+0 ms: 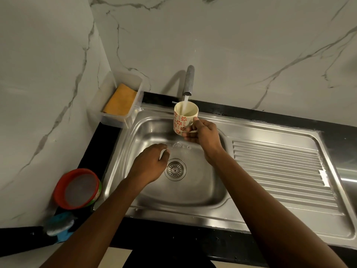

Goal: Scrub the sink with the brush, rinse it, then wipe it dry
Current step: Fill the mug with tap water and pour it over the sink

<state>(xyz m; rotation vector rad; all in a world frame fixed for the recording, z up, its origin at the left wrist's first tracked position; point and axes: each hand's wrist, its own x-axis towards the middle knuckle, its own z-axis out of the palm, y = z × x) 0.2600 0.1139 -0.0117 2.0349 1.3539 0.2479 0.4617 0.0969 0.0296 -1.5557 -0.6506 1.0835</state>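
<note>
A steel sink (135,190) with a round drain (175,169) fills the middle of the view. My right hand (201,135) grips a white mug with red flowers (184,118) by its handle, upright under the tap (189,80). Water runs from the tap into the mug. My left hand (149,164) hovers over the basin left of the drain, fingers loosely curled, holding nothing. A blue brush with grey bristles (58,226) lies on the black counter at the front left. An orange cloth (120,100) lies in a clear plastic tub (116,120) at the back left corner.
A red-lidded round container (77,187) stands on the counter left of the sink. The ribbed draining board (280,171) stretches to the right. Marble walls close in behind and on the left. The black counter edge (193,242) runs along the front.
</note>
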